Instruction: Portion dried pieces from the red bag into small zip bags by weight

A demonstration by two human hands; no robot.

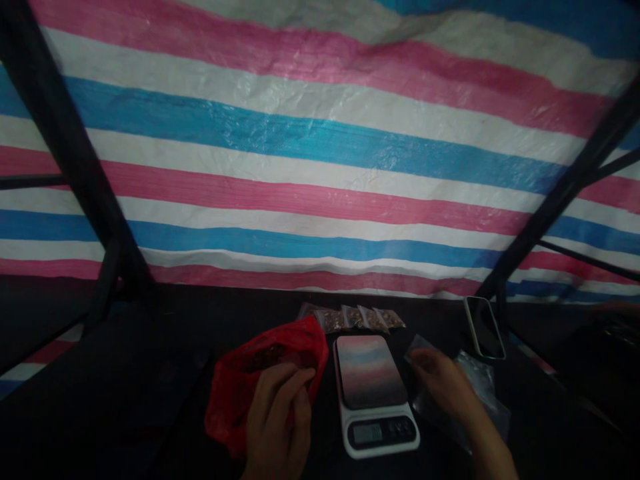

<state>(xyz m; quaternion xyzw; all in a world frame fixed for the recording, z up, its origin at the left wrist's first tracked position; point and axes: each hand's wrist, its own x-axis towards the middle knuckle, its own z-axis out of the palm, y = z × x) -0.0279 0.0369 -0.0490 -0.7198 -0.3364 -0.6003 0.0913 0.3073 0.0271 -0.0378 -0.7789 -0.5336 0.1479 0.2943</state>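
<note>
While the left hand [277, 417] curls its fingers over the near lip of the red plastic bag [250, 387], pinching the rim so the mouth gapes toward the far edge of the dark table [150, 400], the right hand [443, 383] lies flat on a stack of clear plastic pouches [475, 393], fingers loosely spread and pressing down rather than closed round anything. Between the two hands sits a small white kitchen scale [373, 393], its glossy platform bare and reflecting the striped tarp [320, 167] behind; the long axis of the scale runs from the near edge toward the far edge, with the display at the near end. The red bag lies just left of the scale, nearly touching it, slumped and crumpled, its opening showing something dark and brownish inside, too dim to make out. The clear pouches lie just right of the scale, their long side angled from the far left toward the near right, so the right hand is plainly the nearer to them and the left to the bag. Along the far edge, beyond the scale, a row of small filled packets [353, 318] lies side by side, and a phone [484, 327] rests at the far right, tilted.
</note>
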